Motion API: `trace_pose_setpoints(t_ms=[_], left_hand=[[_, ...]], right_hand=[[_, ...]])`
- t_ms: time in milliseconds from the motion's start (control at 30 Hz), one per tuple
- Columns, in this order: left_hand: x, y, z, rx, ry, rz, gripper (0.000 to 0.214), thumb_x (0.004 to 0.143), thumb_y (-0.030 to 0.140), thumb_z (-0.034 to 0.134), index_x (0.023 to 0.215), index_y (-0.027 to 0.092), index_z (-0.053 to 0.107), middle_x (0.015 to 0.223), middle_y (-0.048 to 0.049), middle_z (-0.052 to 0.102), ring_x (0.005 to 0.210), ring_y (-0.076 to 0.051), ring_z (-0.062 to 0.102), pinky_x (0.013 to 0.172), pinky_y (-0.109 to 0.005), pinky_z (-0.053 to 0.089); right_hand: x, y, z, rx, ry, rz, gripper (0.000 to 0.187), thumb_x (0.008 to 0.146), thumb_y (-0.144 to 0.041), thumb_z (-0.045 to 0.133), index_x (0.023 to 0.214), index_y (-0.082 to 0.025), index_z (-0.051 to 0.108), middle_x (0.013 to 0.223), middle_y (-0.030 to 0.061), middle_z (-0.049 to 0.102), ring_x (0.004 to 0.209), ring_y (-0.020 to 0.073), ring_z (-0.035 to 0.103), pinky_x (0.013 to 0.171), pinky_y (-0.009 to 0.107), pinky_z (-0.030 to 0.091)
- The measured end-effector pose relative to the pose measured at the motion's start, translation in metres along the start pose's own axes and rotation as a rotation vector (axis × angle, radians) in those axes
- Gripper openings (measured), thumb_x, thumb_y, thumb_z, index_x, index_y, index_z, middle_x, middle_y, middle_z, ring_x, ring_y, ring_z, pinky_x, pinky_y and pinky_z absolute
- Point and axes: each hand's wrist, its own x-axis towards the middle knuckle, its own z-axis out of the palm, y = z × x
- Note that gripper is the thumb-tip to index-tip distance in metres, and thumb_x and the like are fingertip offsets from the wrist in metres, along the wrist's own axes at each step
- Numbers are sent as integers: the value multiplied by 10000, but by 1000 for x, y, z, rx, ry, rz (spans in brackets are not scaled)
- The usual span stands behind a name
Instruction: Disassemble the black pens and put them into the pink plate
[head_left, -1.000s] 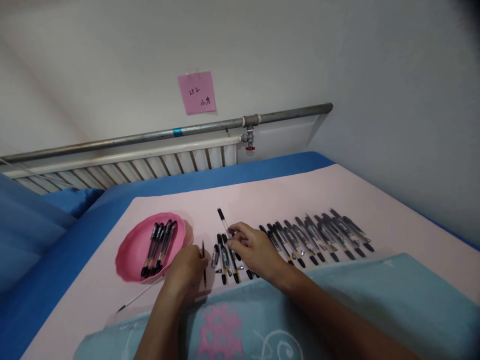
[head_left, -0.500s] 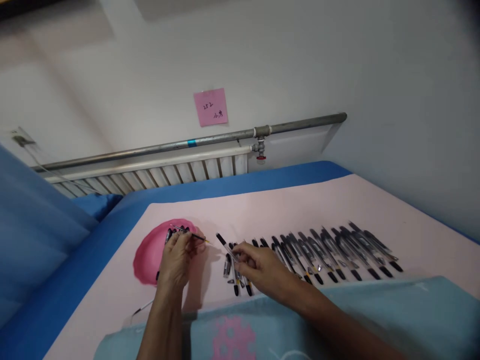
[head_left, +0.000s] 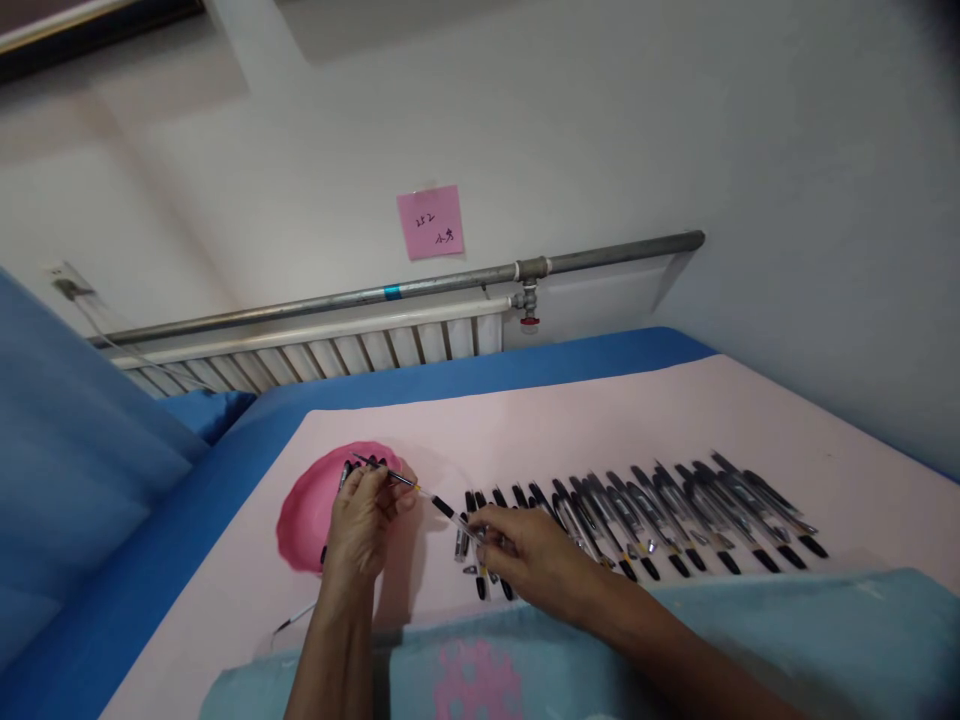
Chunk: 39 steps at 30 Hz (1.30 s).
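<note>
Head view: your left hand (head_left: 361, 522) pinches a dark refill (head_left: 401, 479) between its fingers, over the right rim of the pink bowl (head_left: 300, 515). Your right hand (head_left: 531, 560) pinches a clear pen barrel (head_left: 444, 508), its black end close to the refill's tip; contact cannot be told. Pink surface (head_left: 600, 415) stretches beyond both hands to a blue border (head_left: 525, 358); pens (head_left: 679, 508) line your right, teal cloth (head_left: 559, 655) the near edge.

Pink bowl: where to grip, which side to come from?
I'd pinch the wavy rim of the pink bowl at its left edge, coming from the person's left. That raised edge shows whole and gives fingers something to close on, whereas the dark pens lie toward the right inside and the left hand covers much of the right side.
</note>
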Motion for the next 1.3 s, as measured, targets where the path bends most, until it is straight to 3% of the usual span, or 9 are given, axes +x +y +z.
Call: trace_pose_setpoints(t_ms=[500,633,800,900,967,1067,1167,1300], left_hand=[[-2,0,-1,143,-16,71,244,580,289,663,698,154,498,554,39,559,490,-108,563,501,-247,483],[-7,-6,2,226,-116,51,238,583,316,657,683,158,509,605,12,584,576,-139,588,516,-257,477],[-19,-11,12,403,-382,30,253,666,370,597,779,143,600,770,-49,618,729,-163,592,606,-267,479],[-19,-14,11,454,-382,22,304,697,411,562,826,137,597,768,-58,610,661,-148,577,553,-251,453],[-16,-20,9,591,-379,23,251,695,389,558,743,143,573,639,-16,568,540,-117,523,492,-231,406],[-12,-33,8,971,-375,65,146,667,305,561,642,164,533,529,20,516,476,-108,468,462,-223,335],[-11,-43,10,1283,-370,120,77,646,244,544,639,168,552,588,-12,579,539,-133,502,490,-236,310],[-12,-45,13,1431,-388,111,63,631,222,539,659,170,561,645,-40,619,586,-154,529,509,-245,301]], right_hand=[[-1,-1,-1,-129,3,-29,226,735,-130,441,846,-211,620,626,-18,550,570,103,459,516,192,258],[0,0,-1,-145,24,-37,207,756,-153,439,841,-211,618,655,-12,578,582,109,479,527,198,268],[2,2,0,-80,88,-16,196,783,-189,444,892,-210,604,668,-15,588,592,107,499,535,196,298],[4,4,-2,-31,158,14,203,802,-216,441,943,-208,587,687,-13,593,596,102,514,540,193,320],[5,6,-3,-23,188,32,215,803,-227,452,974,-207,579,686,-13,593,590,99,515,538,194,325],[5,8,-5,-50,199,34,235,796,-226,470,1003,-210,579,690,-10,594,607,103,515,540,196,324],[5,9,-5,-68,196,25,242,796,-223,472,1012,-219,580,718,-4,599,629,106,518,549,198,327],[4,8,-4,-60,202,29,237,799,-220,466,1005,-214,582,712,-2,596,625,106,517,553,201,329]])
